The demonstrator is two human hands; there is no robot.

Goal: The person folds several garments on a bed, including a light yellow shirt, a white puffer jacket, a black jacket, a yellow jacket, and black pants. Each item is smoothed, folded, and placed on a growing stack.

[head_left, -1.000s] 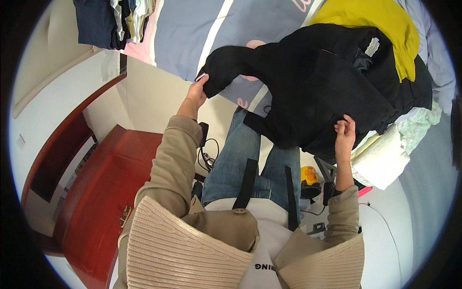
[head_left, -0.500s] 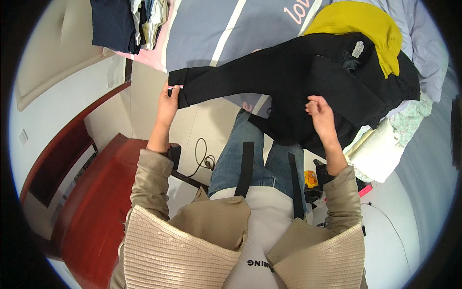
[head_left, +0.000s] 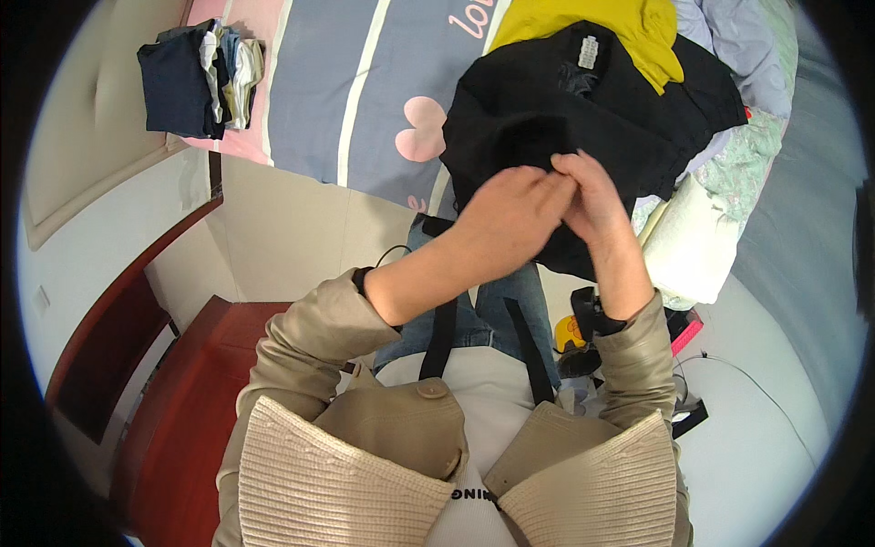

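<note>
A black long-sleeved top (head_left: 519,109) is spread at the bed's near right edge, its collar and pale label at the far side. Its lower part hangs over the edge. Over the middle of the top, my left hand (head_left: 519,211) reaches across with bent fingers, closed on the black cloth; its fingertips are partly hidden. My right hand (head_left: 597,196) meets it there, fingers curled against the left fingertips. Whatever the right fingers grip is hidden. The left sleeve no longer stretches out to the side.
Beyond the top lies a yellow garment (head_left: 629,46). Folded clothes (head_left: 182,82) are stacked at the bed's far left corner. A rolled pale cloth (head_left: 697,237) lies at the right edge. A red wooden piece of furniture (head_left: 200,392) stands at lower left, and a cable (head_left: 756,387) runs at lower right.
My left hand has swung from the far left to the right, bringing the sleeve over the top's body. The right hand has come up against it. The whole view has shifted.
</note>
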